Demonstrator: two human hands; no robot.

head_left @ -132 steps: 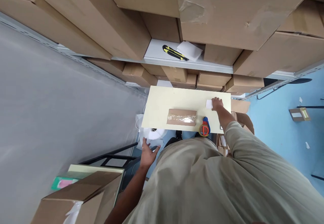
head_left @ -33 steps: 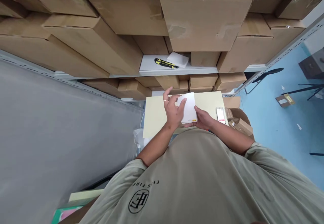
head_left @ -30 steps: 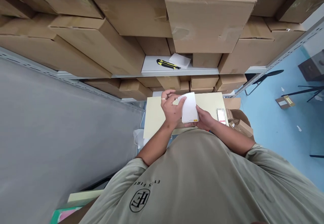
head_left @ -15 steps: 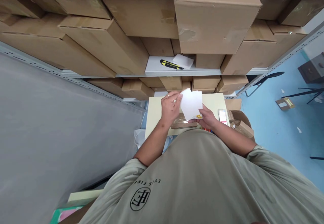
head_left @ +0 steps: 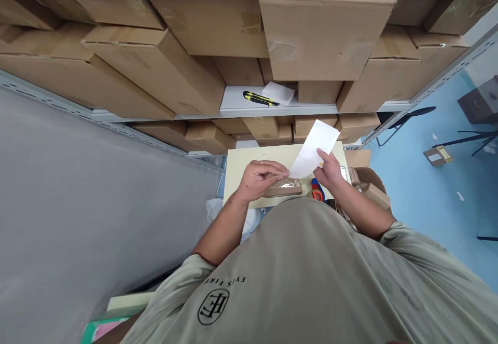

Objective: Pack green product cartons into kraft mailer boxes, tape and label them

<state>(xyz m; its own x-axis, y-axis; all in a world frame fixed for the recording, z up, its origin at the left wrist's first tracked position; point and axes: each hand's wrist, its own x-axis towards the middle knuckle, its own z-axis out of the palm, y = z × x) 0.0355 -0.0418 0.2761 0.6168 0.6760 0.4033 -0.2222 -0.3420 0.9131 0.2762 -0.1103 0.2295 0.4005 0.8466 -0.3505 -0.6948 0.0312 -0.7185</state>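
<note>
White paper sheets point(head_left: 318, 139), with a line across them and a bit of yellow print at the lower edge, are tilted above the cream table point(head_left: 245, 162). My right hand point(head_left: 330, 173) is closed on their right side, thumb on top. At the lower left corner, the fingers and thumb of my left hand point(head_left: 262, 179) pinch the paper. Below the sheets lies a flat brown cardboard box point(head_left: 286, 188) with shiny clear tape or wrap on it. A blue and orange tool point(head_left: 316, 190) rests beside the box, close to my right hand.
Shelves ahead hold many cardboard boxes point(head_left: 327, 27). A yellow and black utility knife point(head_left: 260, 98) lies on the shelf beside a white paper stack point(head_left: 278, 93). An open carton point(head_left: 365, 180) with boxes inside stands right of the table. A grey wall point(head_left: 78, 188) is at left.
The paper has swung to the right and up with my right hand and now slants. My left hand has dropped to its lower corner. The blue and orange tool has come into fuller view.
</note>
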